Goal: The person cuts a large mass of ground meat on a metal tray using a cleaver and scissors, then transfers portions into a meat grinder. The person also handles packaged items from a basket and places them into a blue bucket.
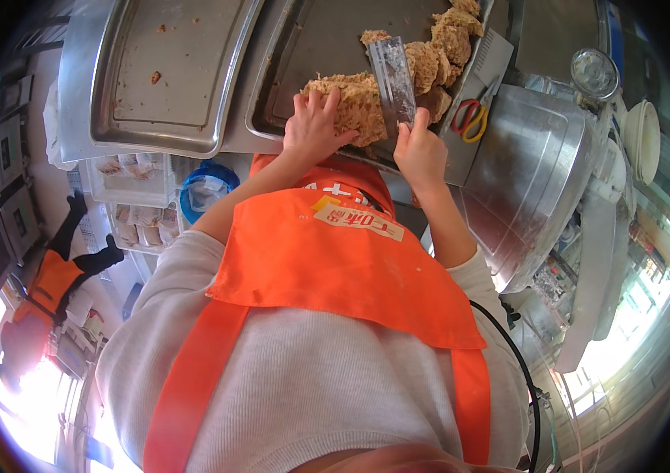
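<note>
My left hand [314, 123] is spread over a crumbly, golden-brown loaf [360, 112], steadying it with the thumb along the near side. The loaf lies at the near edge of a dark metal baking tray [335, 35]. In my right hand [422, 151] is a knife with a broad rectangular blade [394, 83], smeared with crumbs. Its blade sits at the right end of the loaf, across the gap to the cut pieces. Several cut slices [438, 56] are heaped along the tray's right side. A smaller piece [374, 37] shows past the blade's far end.
To the left is another metal tray [175, 71] with scattered crumbs. Scissors with red and yellow handles [472, 121] lie right of the baking tray, by a serrated scraper [491, 56]. Below left are a blue-rimmed bin [209, 183] and crates of packaged food [145, 219]. Another person [54, 281] stands farther left.
</note>
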Available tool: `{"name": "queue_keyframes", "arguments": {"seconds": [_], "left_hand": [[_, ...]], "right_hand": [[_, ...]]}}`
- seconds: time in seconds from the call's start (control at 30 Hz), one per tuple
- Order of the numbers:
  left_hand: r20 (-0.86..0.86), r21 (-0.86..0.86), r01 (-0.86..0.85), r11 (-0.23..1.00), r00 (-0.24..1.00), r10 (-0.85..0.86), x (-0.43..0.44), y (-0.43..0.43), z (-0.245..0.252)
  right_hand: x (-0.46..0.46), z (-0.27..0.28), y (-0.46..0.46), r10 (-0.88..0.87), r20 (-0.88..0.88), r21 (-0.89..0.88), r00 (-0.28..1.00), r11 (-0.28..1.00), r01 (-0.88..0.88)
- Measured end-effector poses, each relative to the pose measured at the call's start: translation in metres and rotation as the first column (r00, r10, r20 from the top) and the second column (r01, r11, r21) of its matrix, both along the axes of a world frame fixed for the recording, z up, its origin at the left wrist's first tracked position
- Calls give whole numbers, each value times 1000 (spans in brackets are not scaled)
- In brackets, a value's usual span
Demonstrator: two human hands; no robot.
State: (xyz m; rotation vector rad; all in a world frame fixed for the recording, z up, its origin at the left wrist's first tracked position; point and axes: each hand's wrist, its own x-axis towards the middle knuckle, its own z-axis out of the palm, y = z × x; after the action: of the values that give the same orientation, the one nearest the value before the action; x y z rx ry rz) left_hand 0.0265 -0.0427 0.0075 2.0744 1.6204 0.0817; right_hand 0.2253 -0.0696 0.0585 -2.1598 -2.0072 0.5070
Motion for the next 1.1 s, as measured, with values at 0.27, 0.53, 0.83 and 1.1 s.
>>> {"name": "queue_keyframes", "arguments": {"seconds": [0.27,0.53,0.83,1.1], "left_hand": [[38,41,-65,997,997,64,-1,-5,-10],[93,67,-66,996,994,60,1,0,-11],[135,54,-98,994,987,90,6,-5,-26],[200,-71,-156,985,965,167,11,-14,-24]], "right_hand": [[-15,148,77,170,-198,796,965,602,57],[-28,-5,29,35,91,-138,995,990,-22],[-31,3,63,151,142,-267,978,957,-109],[-39,12,80,157,197,-421,968,905,-61]]}}
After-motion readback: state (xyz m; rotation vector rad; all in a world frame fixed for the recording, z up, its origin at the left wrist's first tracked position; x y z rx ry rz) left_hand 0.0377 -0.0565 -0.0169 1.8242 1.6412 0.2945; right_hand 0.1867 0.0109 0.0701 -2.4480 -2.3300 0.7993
